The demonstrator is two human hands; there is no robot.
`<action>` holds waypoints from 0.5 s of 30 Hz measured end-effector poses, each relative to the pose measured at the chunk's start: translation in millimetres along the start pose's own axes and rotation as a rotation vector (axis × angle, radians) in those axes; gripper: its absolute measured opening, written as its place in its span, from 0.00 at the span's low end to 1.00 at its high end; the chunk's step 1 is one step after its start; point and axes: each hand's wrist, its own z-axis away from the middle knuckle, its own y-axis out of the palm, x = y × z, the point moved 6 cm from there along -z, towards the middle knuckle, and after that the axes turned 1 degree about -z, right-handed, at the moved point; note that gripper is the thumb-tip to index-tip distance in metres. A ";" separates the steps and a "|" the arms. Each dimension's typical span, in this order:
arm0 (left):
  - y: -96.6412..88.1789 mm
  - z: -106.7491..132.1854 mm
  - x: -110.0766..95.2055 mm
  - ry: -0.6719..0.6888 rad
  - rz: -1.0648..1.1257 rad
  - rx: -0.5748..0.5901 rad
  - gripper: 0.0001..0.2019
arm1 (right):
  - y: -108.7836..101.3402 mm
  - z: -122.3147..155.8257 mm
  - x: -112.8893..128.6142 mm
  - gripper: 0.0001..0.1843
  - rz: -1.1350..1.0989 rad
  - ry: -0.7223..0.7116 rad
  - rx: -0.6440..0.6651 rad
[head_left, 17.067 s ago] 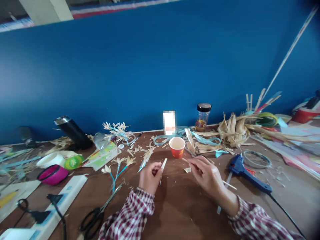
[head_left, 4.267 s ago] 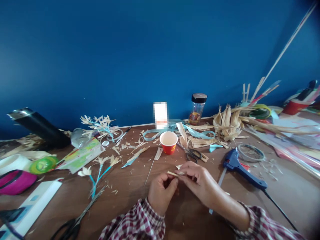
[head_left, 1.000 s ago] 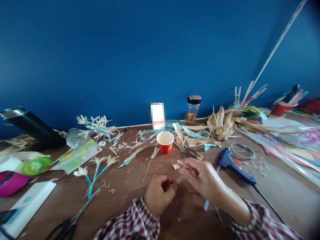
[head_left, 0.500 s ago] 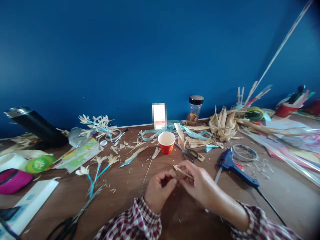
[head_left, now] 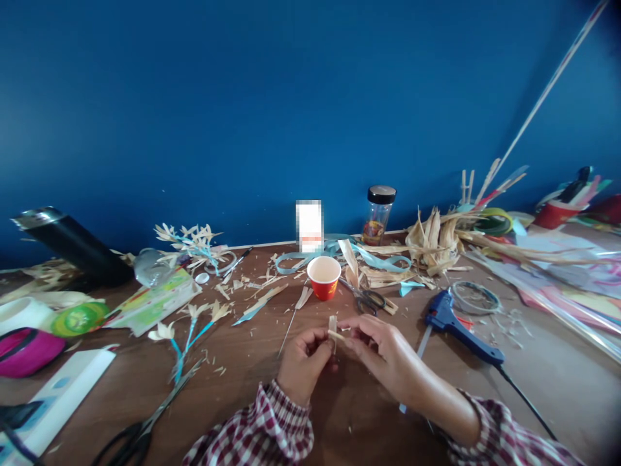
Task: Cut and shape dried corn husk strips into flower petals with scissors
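Observation:
My left hand [head_left: 305, 359] is closed, thumb and fingers pinching a pale corn husk strip [head_left: 332, 323] that stands up from the grip. My right hand [head_left: 376, 349] pinches the end of a second narrow husk piece [head_left: 336, 334], which lies across the first one. Both hands are just above the table, in front of a red paper cup [head_left: 323, 285]. A thin wire [head_left: 289, 330] with a husk petal [head_left: 304, 298] at its far end lies left of the cup. Small black-handled scissors [head_left: 370, 300] rest to the right of the cup.
A blue glue gun [head_left: 460, 330] with its cord lies at right. Husk flowers on blue stems [head_left: 178, 353] and large scissors [head_left: 145, 421] lie at left. A jar [head_left: 378, 213], blue ribbon [head_left: 388, 263] and dried husks [head_left: 436, 243] stand along the wall.
My right hand has turned, and its husk piece now points left across the strip in my left hand. That strip now stands more upright. My left hand has shifted slightly left.

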 end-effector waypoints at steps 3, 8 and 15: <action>1.0 0.8 0.8 0.031 -0.042 0.029 0.10 | 4.4 -0.4 -5.4 0.08 -0.014 0.041 0.014; 5.1 5.8 -2.5 0.068 -0.130 0.096 0.09 | 7.1 -1.6 -2.4 0.06 -0.002 0.015 0.087; 5.3 3.2 0.9 0.012 -0.150 0.111 0.09 | 8.0 -1.5 -3.2 0.11 -0.031 0.009 0.090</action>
